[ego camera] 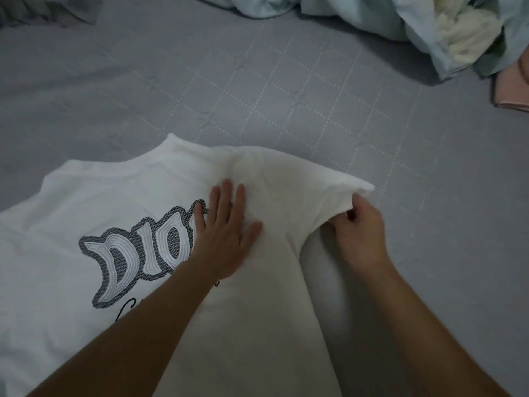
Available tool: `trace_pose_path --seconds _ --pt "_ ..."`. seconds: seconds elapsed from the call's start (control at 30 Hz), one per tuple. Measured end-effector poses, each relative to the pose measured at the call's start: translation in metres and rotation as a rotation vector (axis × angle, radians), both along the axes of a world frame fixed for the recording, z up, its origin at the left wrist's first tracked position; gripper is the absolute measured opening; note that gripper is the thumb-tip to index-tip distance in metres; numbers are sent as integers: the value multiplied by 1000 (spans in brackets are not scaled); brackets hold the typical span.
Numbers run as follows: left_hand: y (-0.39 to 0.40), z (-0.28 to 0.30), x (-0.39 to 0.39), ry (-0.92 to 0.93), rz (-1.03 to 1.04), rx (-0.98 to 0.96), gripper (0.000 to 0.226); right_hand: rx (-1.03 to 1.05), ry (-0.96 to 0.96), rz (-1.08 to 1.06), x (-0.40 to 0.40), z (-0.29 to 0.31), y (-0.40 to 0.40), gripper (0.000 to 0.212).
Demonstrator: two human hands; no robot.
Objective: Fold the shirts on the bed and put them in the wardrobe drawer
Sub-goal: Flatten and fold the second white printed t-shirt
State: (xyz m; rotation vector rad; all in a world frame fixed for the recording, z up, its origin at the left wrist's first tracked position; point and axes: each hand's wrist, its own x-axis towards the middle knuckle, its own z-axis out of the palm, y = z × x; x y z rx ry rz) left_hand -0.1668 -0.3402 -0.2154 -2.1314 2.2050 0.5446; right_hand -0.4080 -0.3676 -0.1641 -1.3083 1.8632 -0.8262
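A white cotton short-sleeved T-shirt (pixel 86 213) lies spread on the grey quilted bedspread with dashed stitch lines (pixel 286 90), filling the picture from about 9 o'clock down through 6 o'clock. It lies printed side up, with its neck edge pointing toward 12 o'clock. A large grey-and-white outlined lettering print (pixel 134 253) sits across the body of the shirt, with a line of thin black script below it, partly hidden by the forearm. The fabric lies mostly flat on the 9 o'clock side; toward 3 o'clock it rises into a soft ridge where one sleeve (pixel 329 193) is lifted off the bed.

The left hand (pixel 226 239) lies flat on the shirt just at the 3 o'clock end of the print, palm down, fingers straight and slightly fanned toward 12 o'clock, pressing the cloth to the bed. The right hand (pixel 360 230) is at the 3 o'clock side of the shirt, fingers curled, pinching the hem of the sleeve and holding it raised above the bedspread.

At 1 to 2 o'clock a crumpled pale blue and cream duvet (pixel 429 27) is heaped on the bed. A pink folded cloth (pixel 512 90) shows at the 3 o'clock edge, and a grey rumpled garment (pixel 48 12) lies at 11 o'clock.
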Motion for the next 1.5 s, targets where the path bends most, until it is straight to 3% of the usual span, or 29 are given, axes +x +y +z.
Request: trace_pose_path --seconds 0.07,0.1,0.17,0.2,0.23,0.3,0.37,0.43,0.5,0.6,0.67,0.73,0.83,0.9,1.03,1.07,1.13,1.17,1.27,1.37,1.43,1.5 --pt "0 1 1 25 7 -3 79 -302 177 302 -14 4 -16 18" --pt "1 2 2 32 10 1 79 -344 229 362 -21 2 -18 22" --pt "2 3 1 54 40 10 81 -199 297 253 -35 -7 -13 18" --pt "1 5 -1 73 68 10 82 -49 282 81 -41 -13 -7 15" --pt "-1 8 -2 96 93 -4 82 115 168 -128 -45 -16 -2 12" --pt "-14 16 -6 136 101 -75 81 331 -249 -456 -48 -15 -2 19" --pt "-40 24 -10 146 63 -172 74 460 -511 -501 -45 -10 -10 34" --pt "-73 32 -18 146 22 -190 65 480 -521 -410 -34 -5 -17 31" --pt "-109 42 -32 148 -1 -85 59 391 -431 -331 -21 1 -27 8" --pt "-145 59 -51 -17 -86 91 43 95 -307 -216 -14 17 -49 21" --pt "-154 73 -47 94 -100 8 23 -140 -374 -131 -19 29 -56 27" --pt "-147 85 -34 363 -101 -178 9 -229 -419 -110 -25 29 -53 21" --pt "-129 94 -21 638 -34 -230 17 -10 -505 -166 -25 10 -40 23" --pt "-124 89 -18 662 28 -171 15 182 -619 -72 -21 -3 -35 22" --pt "-129 81 -14 678 78 -177 8 341 -586 199 -20 -11 -39 38" --pt "-130 80 -14 678 93 -187 10 372 -583 218 -22 -8 -41 40" --pt "-134 79 -13 660 109 -188 11 367 -546 227 -29 0 -42 22" --pt "-135 77 -16 628 97 -186 11 297 -469 190 -34 6 -41 12" --pt "-136 67 -30 389 16 -196 9 54 -172 5 -47 14 -34 16" --pt "-125 48 -44 92 11 -164 51 207 73 14 -38 4 -20 9" --pt "-110 37 -51 75 57 -173 67 297 78 -55 -32 -5 -14 10" --pt "-86 23 -51 82 74 -189 67 293 6 -194 -27 -6 -12 17"
